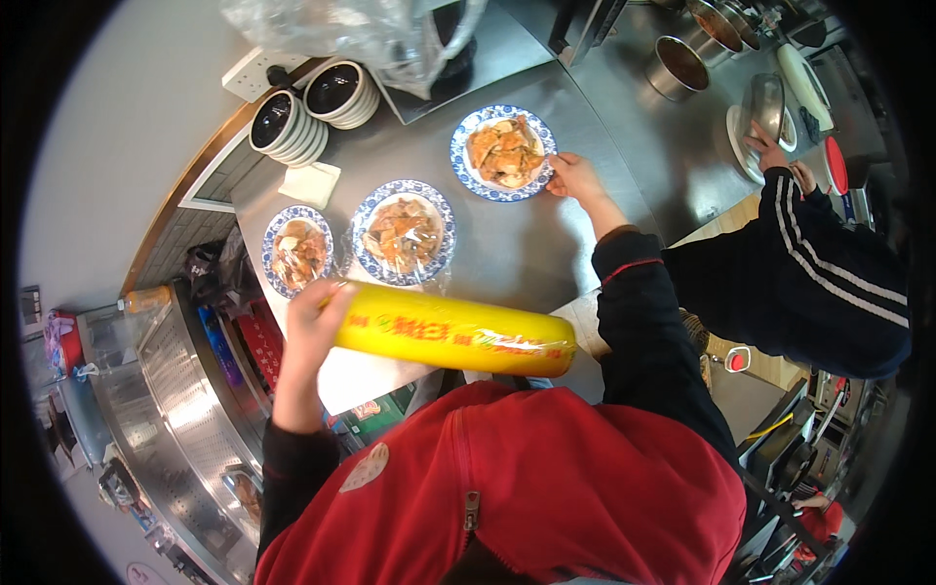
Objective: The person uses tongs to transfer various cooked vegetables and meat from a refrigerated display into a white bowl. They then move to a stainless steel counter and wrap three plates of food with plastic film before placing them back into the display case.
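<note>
My left hand is closed around the left end of a yellow roll of cling film, which lies across in front of my chest. With its fingers closed at the edge, my right hand grips the right rim of a blue-and-white patterned plate of sliced food in orange-brown sauce. To its left sits a second such plate, with shiny film over it. A third plate of similar food is farthest left, just beyond my left hand.
Stacked black-lined bowls and a folded cloth sit at the back left of the steel counter. Crumpled clear plastic lies behind. At right, a co-worker's arm reaches toward a metal bowl; a steel pot stands nearby.
</note>
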{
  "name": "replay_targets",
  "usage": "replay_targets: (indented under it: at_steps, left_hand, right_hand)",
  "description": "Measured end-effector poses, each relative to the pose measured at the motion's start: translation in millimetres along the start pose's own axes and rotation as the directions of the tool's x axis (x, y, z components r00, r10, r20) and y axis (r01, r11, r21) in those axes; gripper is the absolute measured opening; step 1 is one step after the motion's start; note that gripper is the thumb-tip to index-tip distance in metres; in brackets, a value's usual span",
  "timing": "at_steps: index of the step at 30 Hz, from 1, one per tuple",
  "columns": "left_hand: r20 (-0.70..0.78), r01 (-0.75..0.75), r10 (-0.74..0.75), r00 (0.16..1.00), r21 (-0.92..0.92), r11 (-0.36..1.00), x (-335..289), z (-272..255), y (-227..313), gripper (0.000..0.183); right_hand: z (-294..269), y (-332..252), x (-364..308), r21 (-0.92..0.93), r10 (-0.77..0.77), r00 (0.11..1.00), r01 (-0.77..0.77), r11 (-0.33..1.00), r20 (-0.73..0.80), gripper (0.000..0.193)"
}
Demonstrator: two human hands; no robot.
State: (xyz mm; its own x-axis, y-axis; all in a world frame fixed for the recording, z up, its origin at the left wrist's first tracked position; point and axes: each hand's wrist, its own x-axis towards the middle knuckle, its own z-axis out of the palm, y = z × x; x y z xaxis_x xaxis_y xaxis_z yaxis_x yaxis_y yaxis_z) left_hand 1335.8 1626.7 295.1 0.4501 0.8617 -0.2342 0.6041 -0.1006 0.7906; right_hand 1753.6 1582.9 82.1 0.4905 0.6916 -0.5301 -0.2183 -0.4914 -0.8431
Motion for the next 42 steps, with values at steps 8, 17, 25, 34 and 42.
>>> replay_targets:
  at_steps: [8,17,25,34,42]
  left_hand:
    - [0.202,-0.033,0.042,0.978,-0.044,0.998,54.9,151.7,20.8,0.022]
    - [0.278,-0.022,0.044,0.96,-0.082,0.996,104.8,223.8,9.2,0.027]
    - [-0.093,-0.557,0.624,0.776,0.361,0.748,100.7,229.0,4.4,0.018]
    - [0.046,-0.334,0.335,0.941,-0.012,0.942,85.8,222.6,14.5,0.017]
    - [0.024,-0.325,0.326,0.945,-0.027,0.945,90.3,222.2,13.6,0.019]
  right_hand:
    - [-36.6,24.2,-4.7,0.006,-0.03,0.999,0.03,1.0,0.018,0.028]
    - [-99.0,26.0,-82.2,-0.329,-0.127,0.959,0.038,0.944,-0.253,0.026]
    - [-5.7,5.1,-146.9,-0.501,-0.563,0.819,0.535,0.68,0.111,0.022]
    - [-4.8,4.1,-166.7,-0.739,-0.375,0.89,0.433,0.516,0.26,0.019]
    - [-49.9,8.4,-191.3,-0.671,-0.469,0.8,0.582,0.458,0.374,0.013]
